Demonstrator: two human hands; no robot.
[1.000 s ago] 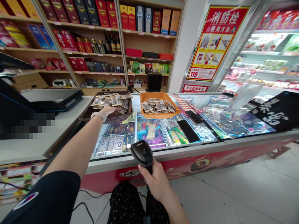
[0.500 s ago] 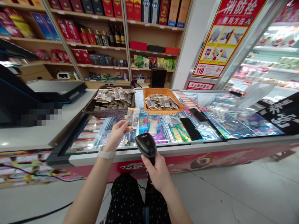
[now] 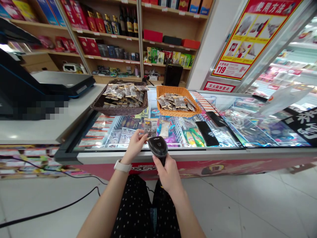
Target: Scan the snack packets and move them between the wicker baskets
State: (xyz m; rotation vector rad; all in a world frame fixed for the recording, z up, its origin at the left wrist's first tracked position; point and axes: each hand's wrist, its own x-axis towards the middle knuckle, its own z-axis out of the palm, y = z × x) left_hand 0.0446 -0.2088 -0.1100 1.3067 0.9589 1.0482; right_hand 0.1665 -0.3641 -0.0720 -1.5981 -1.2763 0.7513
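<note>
My left hand (image 3: 136,145) pinches a small clear snack packet (image 3: 150,127) by its lower left corner, above the freezer's glass top. The packet's contents look dark; I cannot read its print. My right hand (image 3: 168,173) is wrapped around the handle of a black barcode scanner (image 3: 158,146). The scanner's head points away from me, just below the packet and close to it. Behind the packet, a dark brown wicker basket (image 3: 119,110) holds a heap of similar packets. To its right, an orange wicker basket (image 3: 179,114) holds a smaller heap.
Two black phones, one nearer (image 3: 207,133) and one farther (image 3: 215,119), lie on the chest freezer (image 3: 198,154). A scale (image 3: 66,82) stands on the left counter. Black cable (image 3: 49,213) runs across the floor at left. Stocked shelves line the back.
My view has tilted down. My left hand has brought the packet lower and closer to the scanner's head. Both hands keep their hold.
</note>
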